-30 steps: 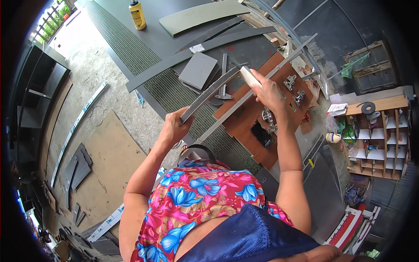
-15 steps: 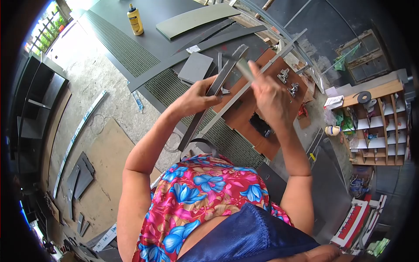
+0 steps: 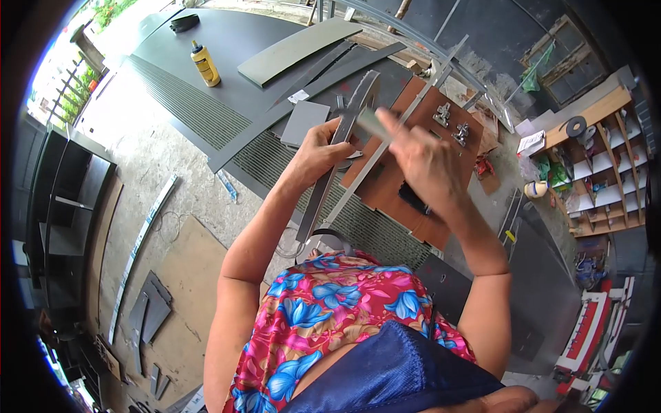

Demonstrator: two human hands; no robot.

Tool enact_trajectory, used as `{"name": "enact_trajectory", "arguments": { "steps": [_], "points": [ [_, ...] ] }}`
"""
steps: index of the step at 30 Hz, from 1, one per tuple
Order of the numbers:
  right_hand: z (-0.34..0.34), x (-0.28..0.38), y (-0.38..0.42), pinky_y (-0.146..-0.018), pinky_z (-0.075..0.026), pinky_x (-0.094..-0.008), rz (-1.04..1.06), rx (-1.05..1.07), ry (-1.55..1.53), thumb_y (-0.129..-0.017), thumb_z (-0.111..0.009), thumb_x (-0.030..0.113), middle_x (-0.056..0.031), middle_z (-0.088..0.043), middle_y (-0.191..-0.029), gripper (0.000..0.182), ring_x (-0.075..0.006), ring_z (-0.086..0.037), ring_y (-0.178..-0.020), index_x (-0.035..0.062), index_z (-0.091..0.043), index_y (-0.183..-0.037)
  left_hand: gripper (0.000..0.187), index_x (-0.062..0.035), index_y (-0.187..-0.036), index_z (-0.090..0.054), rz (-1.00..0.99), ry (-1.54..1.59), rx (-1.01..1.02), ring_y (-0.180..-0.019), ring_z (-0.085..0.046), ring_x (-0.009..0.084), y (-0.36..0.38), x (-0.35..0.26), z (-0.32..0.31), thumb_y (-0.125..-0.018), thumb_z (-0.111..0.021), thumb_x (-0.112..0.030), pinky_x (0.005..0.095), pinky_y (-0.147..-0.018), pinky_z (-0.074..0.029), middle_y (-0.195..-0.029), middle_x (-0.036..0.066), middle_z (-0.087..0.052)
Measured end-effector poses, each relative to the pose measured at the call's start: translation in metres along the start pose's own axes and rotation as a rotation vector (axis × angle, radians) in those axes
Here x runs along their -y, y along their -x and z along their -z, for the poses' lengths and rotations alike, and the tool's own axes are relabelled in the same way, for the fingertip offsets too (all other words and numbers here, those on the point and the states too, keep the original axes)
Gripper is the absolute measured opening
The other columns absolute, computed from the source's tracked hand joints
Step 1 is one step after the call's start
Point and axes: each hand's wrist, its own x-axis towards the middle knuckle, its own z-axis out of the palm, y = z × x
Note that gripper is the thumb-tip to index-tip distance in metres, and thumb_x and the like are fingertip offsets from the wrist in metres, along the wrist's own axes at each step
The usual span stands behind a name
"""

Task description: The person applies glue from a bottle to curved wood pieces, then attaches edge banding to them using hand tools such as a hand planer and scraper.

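My left fingers point(image 3: 336, 152) grip a long, narrow dark strip point(image 3: 319, 198), tilted, upper end near 12 o'clock. Right fingers point(image 3: 393, 125) close on a pale block point(image 3: 374, 125), motion-blurred, at the strip's upper part. Yellow plastic bottle point(image 3: 205, 65) upright, 11 o'clock, on the smooth dark surface point(image 3: 237, 43). Grooved panel point(image 3: 196, 103) alongside. Reddish-brown board point(image 3: 421, 103) with shiny metal hinges point(image 3: 443, 114), between 1 and 2.

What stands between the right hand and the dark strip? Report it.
Only the pale tool in the right hand; blur hides whether it touches the dark strip, held in the left hand.
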Motion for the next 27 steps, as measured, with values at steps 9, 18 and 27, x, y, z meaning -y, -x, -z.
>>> {"name": "enact_trajectory", "arguments": {
  "steps": [9,18,27],
  "points": [
    [-0.003,-0.02,-0.008,-0.053,-0.056,-0.041,-0.032,-0.018,0.04,-0.087,-0.062,0.015,-0.0158,-0.064,-0.079,0.051,-0.0305,-0.068,-0.067,0.014,-0.045,-0.136,0.028,-0.0025,-0.099,-0.064,-0.03,0.037,0.008,-0.071,-0.052,0.0076,-0.006,0.002,-0.007,-0.073,-0.062,-0.013,0.0225,-0.067,-0.041,-0.081,-0.001,-0.059],
    [-0.018,-0.026,-0.011,-0.077,-0.056,-0.0418,-0.043,-0.113,-0.365,-0.077,-0.07,0.01,-0.0187,-0.063,-0.111,0.076,-0.035,-0.065,-0.092,0.0194,-0.034,-0.144,0.03,-0.0021,-0.101,-0.063,-0.002,0.022,0.036,-0.073,-0.053,0.0074,-0.013,-0.003,-0.006,-0.074,-0.063,-0.013,0.0225,-0.069,-0.042,-0.082,-0.001,-0.06],
    [-0.031,-0.056,-0.06,-0.085,-0.054,-0.0361,0.04,0.034,-0.673,-0.068,-0.072,0.008,-0.0163,-0.063,-0.116,0.083,-0.0282,-0.065,-0.1,0.0163,-0.036,-0.142,0.045,-0.0014,-0.113,-0.06,-0.015,-0.058,0.153,-0.083,-0.054,0.0099,-0.017,-0.019,-0.022,-0.072,-0.066,-0.02,0.0236,-0.078,-0.042,-0.093,0.003,-0.06]
  ]
}}
